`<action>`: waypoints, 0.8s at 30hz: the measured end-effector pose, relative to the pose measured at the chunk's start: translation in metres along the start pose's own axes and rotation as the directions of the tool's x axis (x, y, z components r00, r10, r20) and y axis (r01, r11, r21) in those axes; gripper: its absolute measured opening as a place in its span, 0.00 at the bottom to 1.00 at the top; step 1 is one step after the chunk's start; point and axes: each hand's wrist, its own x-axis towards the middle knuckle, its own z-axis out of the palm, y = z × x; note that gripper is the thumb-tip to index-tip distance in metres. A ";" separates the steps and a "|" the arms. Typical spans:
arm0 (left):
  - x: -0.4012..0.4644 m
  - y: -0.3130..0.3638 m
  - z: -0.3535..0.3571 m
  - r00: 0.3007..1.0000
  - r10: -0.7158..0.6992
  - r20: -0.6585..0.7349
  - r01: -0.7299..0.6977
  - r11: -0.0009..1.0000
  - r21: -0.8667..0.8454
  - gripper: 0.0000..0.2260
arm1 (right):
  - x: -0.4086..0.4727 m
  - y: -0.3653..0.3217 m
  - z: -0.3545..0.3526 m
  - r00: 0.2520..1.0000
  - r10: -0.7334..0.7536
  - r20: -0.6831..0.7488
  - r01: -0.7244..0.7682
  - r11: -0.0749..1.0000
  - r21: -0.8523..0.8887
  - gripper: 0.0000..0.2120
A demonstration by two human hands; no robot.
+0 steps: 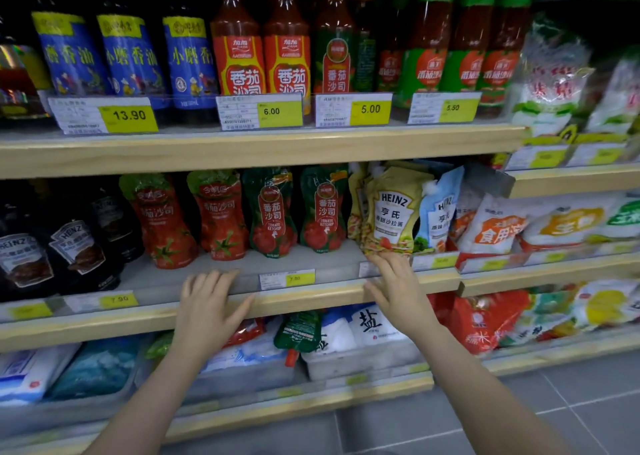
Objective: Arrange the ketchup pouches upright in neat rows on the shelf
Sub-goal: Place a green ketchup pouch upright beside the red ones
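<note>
Your left hand and right hand hover flat-fingered, holding nothing, at the middle shelf edge; four ketchup pouches stand upright behind, beside a Heinz salad-dressing pouch.

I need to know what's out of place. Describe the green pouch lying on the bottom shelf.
The green pouch is glossy and soft-looking, dark green with small pale print that is too blurred to read. It hangs upside down, its red cap pointing downward, tilted over the white salt bags and the edge of a grey bin. It sits one shelf below the upright ketchup pouches. Neither hand touches it.
</note>
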 end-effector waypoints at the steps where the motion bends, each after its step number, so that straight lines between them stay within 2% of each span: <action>1: -0.006 0.005 0.001 0.999 0.024 -0.037 -0.027 0.997 -0.067 0.26 | 0.000 0.002 0.002 1.000 0.001 -0.006 -0.001 1.000 0.010 0.20; 3: -0.025 0.024 0.005 0.986 0.104 -0.129 -0.131 0.965 -0.225 0.20 | -0.001 0.006 0.003 1.000 -0.003 -0.008 0.003 1.000 0.014 0.20; 5: -0.047 0.048 0.015 0.971 0.209 -0.116 -0.235 0.923 -0.303 0.17 | -0.001 0.009 0.002 1.000 -0.023 0.006 0.023 1.000 0.005 0.21; 8: -0.068 0.070 0.042 0.931 0.343 0.124 -0.297 0.911 -0.286 0.20 | -0.002 0.010 0.002 0.999 -0.041 0.003 0.041 0.999 0.004 0.21; 10: -0.067 0.075 0.058 0.895 0.339 0.290 -0.279 0.933 -0.228 0.27 | -0.003 0.009 0.003 0.999 -0.041 0.000 0.041 0.999 0.014 0.22; 13: -0.060 0.074 0.078 0.870 0.281 0.406 -0.225 0.958 -0.180 0.32 | -0.004 0.009 0.006 0.999 -0.031 -0.018 0.032 0.998 0.045 0.22; 15: -0.057 0.072 0.088 0.870 0.274 0.409 -0.201 0.956 -0.213 0.31 | -0.004 0.011 0.007 0.999 -0.035 -0.017 0.036 0.998 0.053 0.23; 17: -0.058 0.071 0.096 0.885 0.299 0.357 -0.245 0.951 -0.191 0.30 | -0.004 0.012 0.007 0.999 -0.040 -0.020 0.041 0.998 0.056 0.23; 21: -0.063 0.067 0.097 0.904 0.305 0.301 -0.249 0.945 -0.212 0.36 | -0.003 0.012 0.010 0.998 -0.044 -0.048 0.047 0.996 0.074 0.22; 24: -0.062 0.068 0.085 0.891 0.346 0.294 -0.293 0.933 -0.208 0.34 | -0.002 0.010 0.011 0.998 -0.033 -0.060 0.037 0.997 0.065 0.22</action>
